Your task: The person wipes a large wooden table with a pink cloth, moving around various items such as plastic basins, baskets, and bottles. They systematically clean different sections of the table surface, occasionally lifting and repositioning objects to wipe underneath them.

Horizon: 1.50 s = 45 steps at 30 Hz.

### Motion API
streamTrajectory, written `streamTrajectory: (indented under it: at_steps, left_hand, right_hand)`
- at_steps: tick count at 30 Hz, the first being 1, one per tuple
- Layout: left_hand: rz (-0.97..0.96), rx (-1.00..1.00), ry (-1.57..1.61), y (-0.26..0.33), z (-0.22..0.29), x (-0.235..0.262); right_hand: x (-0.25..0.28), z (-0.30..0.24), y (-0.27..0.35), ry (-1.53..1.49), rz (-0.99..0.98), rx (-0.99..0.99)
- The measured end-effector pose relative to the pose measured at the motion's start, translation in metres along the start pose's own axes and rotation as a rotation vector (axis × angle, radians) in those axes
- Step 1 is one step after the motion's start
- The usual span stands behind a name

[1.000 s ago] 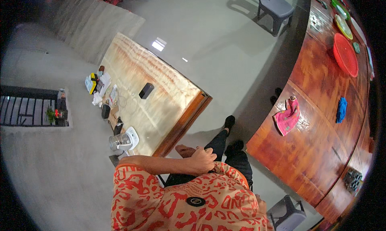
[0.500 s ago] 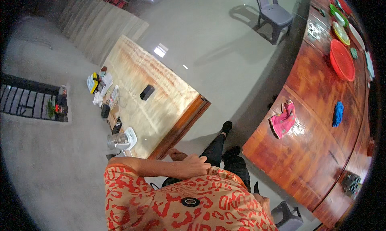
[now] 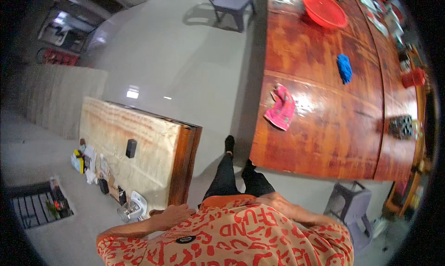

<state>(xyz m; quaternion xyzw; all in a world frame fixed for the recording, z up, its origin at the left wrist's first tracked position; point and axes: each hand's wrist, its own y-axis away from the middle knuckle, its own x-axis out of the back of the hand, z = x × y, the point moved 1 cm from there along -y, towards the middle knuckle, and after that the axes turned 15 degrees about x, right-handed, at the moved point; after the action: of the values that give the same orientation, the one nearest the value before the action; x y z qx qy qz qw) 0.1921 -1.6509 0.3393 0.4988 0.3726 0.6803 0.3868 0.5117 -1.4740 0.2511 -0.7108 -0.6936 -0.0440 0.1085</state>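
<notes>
My left hand (image 3: 178, 214) is low in front of my body, at the left side of my patterned orange shirt (image 3: 232, 233). Its fingers are blurred, and nothing shows in it. At the shirt's front hem lies my right hand (image 3: 274, 202); its fingers are partly hidden, so their grip is unclear. Both hands are apart from the tables. On the brown wooden table (image 3: 320, 150) ahead to the right, a pink patterned cloth (image 3: 282, 109) lies crumpled near the left edge. Farther right is a bunched blue cloth (image 3: 344, 69).
A red plastic basket (image 3: 324, 10) stands at the table's far end. The marble-patterned table (image 3: 148, 159) at left bears a small black box (image 3: 131, 148) and a glass jug (image 3: 127, 212). Grey plastic chairs stand far ahead (image 3: 232, 2) and at right (image 3: 350, 208).
My view has turned right, shifting both tables leftward. My left hand has moved left, away from the middle of my waist. My right hand has come into view at the hem.
</notes>
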Motion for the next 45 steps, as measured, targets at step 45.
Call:
streamTrajectory:
  at_steps: [45]
  left_hand:
    - [-0.092, 0.324, 0.776, -0.166, -0.192, 0.093]
  right_hand:
    - [0.189, 0.303, -0.086, 0.951, 1.194, -1.246]
